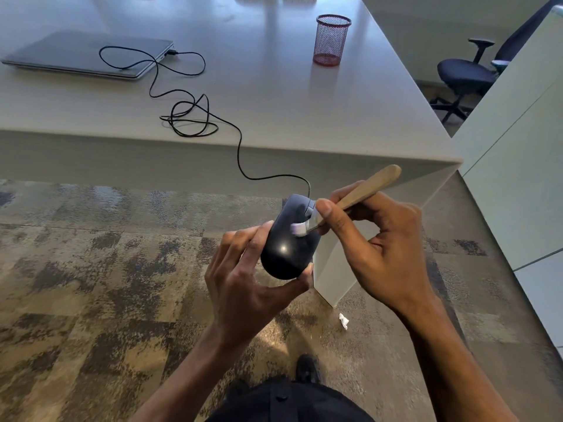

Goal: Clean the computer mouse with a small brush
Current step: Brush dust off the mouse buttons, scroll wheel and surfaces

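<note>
A black wired computer mouse [285, 248] is held in the air in front of the table's edge, with my left hand [246, 281] gripping it from below and from its left side. My right hand [377, 245] holds a small brush [359, 194] with a wooden handle. The brush's pale bristles press on the top of the mouse, close to the scroll wheel. The mouse's black cable [195, 114] runs up onto the white table [274, 95] in loose loops and plugs into a shut grey laptop [88, 54].
A red mesh pen cup [331, 39] stands at the back right of the table. A black office chair [469, 74] is beyond the table's right side, next to a white cabinet [518, 166]. A scrap of white paper [343, 320] lies on the patterned carpet.
</note>
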Tool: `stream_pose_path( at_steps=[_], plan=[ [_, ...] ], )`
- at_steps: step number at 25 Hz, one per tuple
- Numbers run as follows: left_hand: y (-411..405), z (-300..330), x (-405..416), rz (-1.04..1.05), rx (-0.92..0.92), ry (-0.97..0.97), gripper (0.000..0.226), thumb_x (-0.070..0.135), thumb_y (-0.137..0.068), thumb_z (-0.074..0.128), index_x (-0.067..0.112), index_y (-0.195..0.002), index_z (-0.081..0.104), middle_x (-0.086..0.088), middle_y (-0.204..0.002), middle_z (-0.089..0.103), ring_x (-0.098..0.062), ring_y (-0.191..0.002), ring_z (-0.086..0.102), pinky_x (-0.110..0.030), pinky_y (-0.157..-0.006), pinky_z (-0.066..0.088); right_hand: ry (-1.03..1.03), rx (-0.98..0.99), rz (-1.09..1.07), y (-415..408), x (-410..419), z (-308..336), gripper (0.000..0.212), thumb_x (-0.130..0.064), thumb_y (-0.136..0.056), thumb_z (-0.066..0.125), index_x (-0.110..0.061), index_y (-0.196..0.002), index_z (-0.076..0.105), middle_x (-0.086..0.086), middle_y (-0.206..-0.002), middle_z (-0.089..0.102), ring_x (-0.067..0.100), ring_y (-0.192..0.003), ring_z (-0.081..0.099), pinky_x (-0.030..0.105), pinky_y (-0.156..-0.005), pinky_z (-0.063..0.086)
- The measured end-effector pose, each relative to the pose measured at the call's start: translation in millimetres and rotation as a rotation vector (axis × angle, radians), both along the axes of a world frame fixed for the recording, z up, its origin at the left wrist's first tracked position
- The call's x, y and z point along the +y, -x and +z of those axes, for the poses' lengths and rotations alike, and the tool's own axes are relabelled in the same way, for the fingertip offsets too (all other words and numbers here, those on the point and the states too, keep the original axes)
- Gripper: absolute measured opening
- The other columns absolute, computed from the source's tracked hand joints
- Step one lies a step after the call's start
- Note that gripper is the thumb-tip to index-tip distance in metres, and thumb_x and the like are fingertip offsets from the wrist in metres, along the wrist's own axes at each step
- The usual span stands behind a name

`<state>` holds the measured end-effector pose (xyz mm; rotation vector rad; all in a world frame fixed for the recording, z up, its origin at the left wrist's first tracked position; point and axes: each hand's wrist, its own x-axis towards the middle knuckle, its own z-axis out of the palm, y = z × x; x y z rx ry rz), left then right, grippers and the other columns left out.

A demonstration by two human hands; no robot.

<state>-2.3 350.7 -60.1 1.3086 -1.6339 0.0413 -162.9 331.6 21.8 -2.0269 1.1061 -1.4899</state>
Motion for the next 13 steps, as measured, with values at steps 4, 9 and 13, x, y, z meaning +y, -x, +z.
stream_pose_path(
  at_steps=[4,9,13],
  plan=[
    [0.0,0.3,-1.1,0.004,0.025,-0.007,0.067,0.055,-0.07,0.072,0.002,-0.11,0.067,-0.009,-0.102,0.069,-0.02,-0.092,0.059,-0.025,-0.08,0.047,-0.001,-0.052,-0.087,4.6,-6.0,3.1,0.009,-0.019,-0.094,0.062,-0.011,-0.093,0.066,-0.014,-0.081,0.068,-0.001,-0.072,0.071,0.011,-0.068,0.053],
    [0.6,1.5,-1.8,-0.002,0.034,-0.014,0.066,0.055,-0.069,0.071,0.003,-0.11,0.067,-0.009,-0.102,0.068,-0.019,-0.092,0.059,-0.025,-0.079,0.047,-0.033,-0.007,-0.066,4.1,-9.6,6.2,0.015,-0.025,-0.093,0.062,-0.011,-0.092,0.068,-0.015,-0.08,0.068,-0.002,-0.073,0.07,0.01,-0.069,0.053],
    [1.7,1.7,-2.4,-0.011,0.055,-0.034,0.068,0.056,-0.068,0.07,0.002,-0.11,0.066,-0.009,-0.102,0.068,-0.018,-0.093,0.058,-0.025,-0.079,0.046,-0.008,0.064,-0.075,0.8,-14.3,7.5,0.02,-0.028,-0.093,0.062,-0.009,-0.092,0.07,-0.013,-0.077,0.069,0.0,-0.074,0.07,0.006,-0.07,0.05]
  ],
)
